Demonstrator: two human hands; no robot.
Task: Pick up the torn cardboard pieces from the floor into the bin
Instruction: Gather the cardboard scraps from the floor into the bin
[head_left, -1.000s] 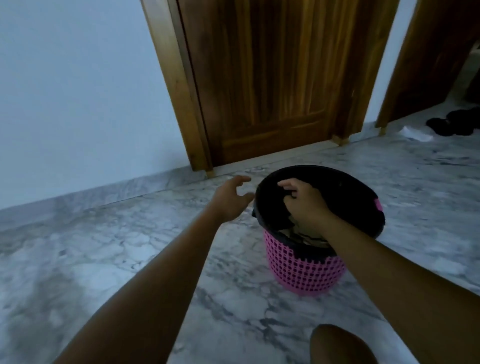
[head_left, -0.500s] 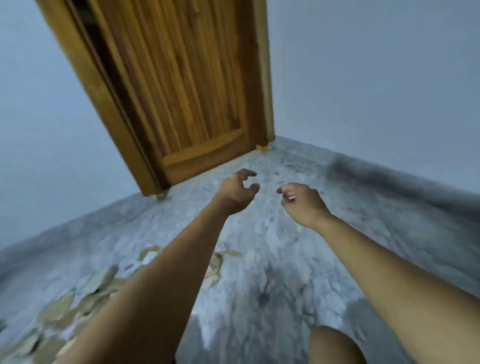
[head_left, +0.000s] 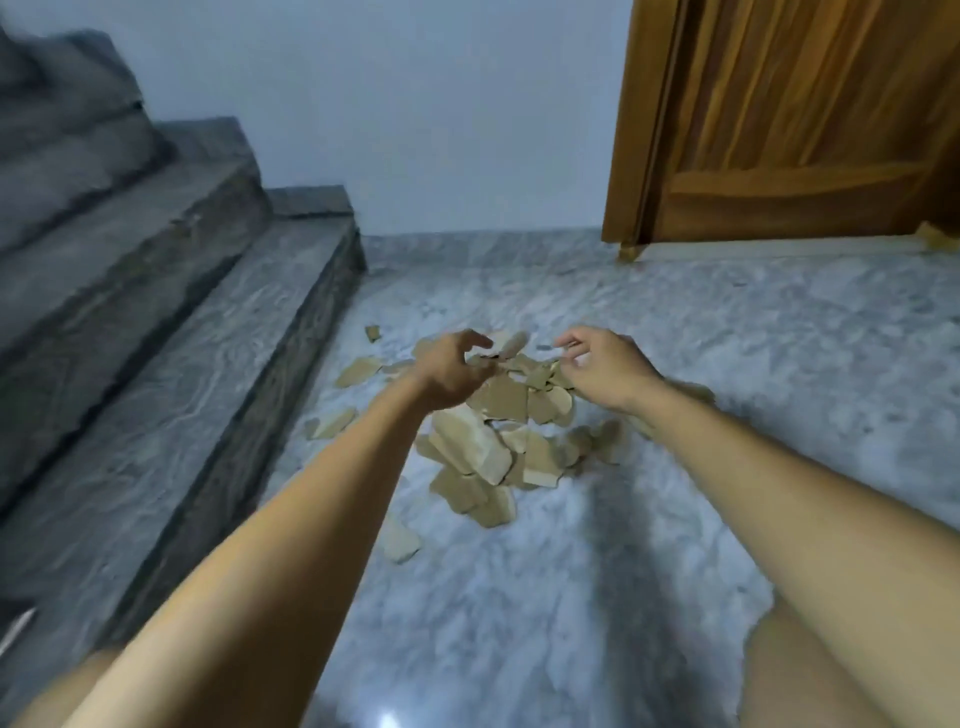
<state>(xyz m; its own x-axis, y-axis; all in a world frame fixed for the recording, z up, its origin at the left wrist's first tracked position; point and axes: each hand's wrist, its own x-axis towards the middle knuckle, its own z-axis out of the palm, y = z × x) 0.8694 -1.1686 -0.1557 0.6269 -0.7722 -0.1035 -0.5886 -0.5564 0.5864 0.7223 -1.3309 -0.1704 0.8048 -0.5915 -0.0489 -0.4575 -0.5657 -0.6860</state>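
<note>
Pale grey-white veined marble floor (head_left: 727, 364); dark grey stone stairs (head_left: 156, 312) rise at left, several treads visible; plain pale wall (head_left: 441, 130) behind, marble skirting (head_left: 493, 249) at its foot; brown wooden door (head_left: 805, 130) in wooden frame, upper right; small bright glare (head_left: 387, 719) on floor at bottom edge.

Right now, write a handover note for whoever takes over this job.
Left hand and right hand: both over the pile, fingers loosely curled, no grip on anything.
Cardboard pieces: heaped on the floor beside the steps, with a few strays around the heap.
Bin: not in view.
Done: cannot tell from here.
Left: gather the heap and the strays, then carry them to the bin.
</note>
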